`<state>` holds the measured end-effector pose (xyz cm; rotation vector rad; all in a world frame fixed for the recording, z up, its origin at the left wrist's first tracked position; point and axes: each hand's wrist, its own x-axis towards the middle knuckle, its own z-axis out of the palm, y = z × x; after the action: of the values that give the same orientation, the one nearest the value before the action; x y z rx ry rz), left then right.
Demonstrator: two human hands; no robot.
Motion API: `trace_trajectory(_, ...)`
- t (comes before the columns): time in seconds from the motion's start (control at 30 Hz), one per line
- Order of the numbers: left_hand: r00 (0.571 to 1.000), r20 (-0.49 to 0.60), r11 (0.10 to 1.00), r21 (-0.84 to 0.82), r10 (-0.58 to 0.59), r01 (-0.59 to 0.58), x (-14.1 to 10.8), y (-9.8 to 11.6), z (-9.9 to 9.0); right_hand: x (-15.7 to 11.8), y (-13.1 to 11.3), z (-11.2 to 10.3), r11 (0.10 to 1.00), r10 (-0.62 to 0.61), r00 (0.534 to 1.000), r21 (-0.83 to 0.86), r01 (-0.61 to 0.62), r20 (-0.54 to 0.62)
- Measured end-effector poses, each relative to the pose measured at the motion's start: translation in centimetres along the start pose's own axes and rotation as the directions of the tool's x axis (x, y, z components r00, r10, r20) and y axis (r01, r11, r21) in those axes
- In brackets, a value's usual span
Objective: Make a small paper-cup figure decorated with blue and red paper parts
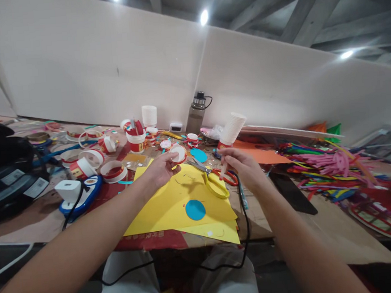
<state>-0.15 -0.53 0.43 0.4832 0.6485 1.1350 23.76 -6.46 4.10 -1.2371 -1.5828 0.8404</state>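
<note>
My left hand (163,169) is closed on a small white paper cup piece (178,153) with a red edge, held over the yellow paper (173,202). To the right, my right hand (239,164) has its fingers pinched around a small pale strip (223,169) with a red tip. Below and between the hands lie scissors with yellow handles (216,186) and another pair with red handles (230,177). A blue paper disc (195,209) rests on the yellow paper, and a second blue piece (199,155) lies beyond it.
Cut cup rings (113,171) and a blue power strip (81,203) are on the left. Behind stand a bottle (196,115) and stacked cups (233,129). Pipe cleaners (335,165) and a dark phone-like slab (293,193) are on the right. A black cable (247,223) crosses the table edge.
</note>
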Motion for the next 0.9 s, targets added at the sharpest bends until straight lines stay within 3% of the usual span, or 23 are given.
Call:
trace_trajectory(0.1,1.000,-0.027,1.000,-0.011,0.002,-0.002,0.3,0.0,0.0,1.6,-0.8,2.4,0.966,-0.138,0.988,0.231,0.119,0.070)
trace_trajectory(0.27,0.999,-0.049,0.999,-0.033,-0.007,0.005,0.4,0.2,0.0,3.6,-0.5,5.5,0.938,-0.273,0.956,0.192,0.290,-0.110)
trace_trajectory(0.37,0.999,-0.023,0.999,-0.021,0.024,-0.024,0.4,0.0,-0.1,3.3,0.7,6.5,0.956,-0.225,0.954,0.141,0.256,-0.199)
trace_trajectory(0.53,0.993,-0.089,0.997,0.002,0.077,-0.077,0.2,-0.7,0.1,1.4,2.1,6.9,0.973,-0.227,0.965,0.017,0.231,-0.132)
trace_trajectory(0.67,0.991,-0.117,0.997,-0.034,0.061,-0.066,-0.2,-1.0,0.5,0.6,1.7,7.4,0.957,-0.273,0.959,0.084,0.279,-0.079)
trace_trajectory(0.9,0.997,-0.070,0.998,-0.046,0.043,-0.046,-0.7,-1.4,0.7,-0.2,0.8,8.2,0.953,-0.224,0.972,0.195,0.234,-0.071)
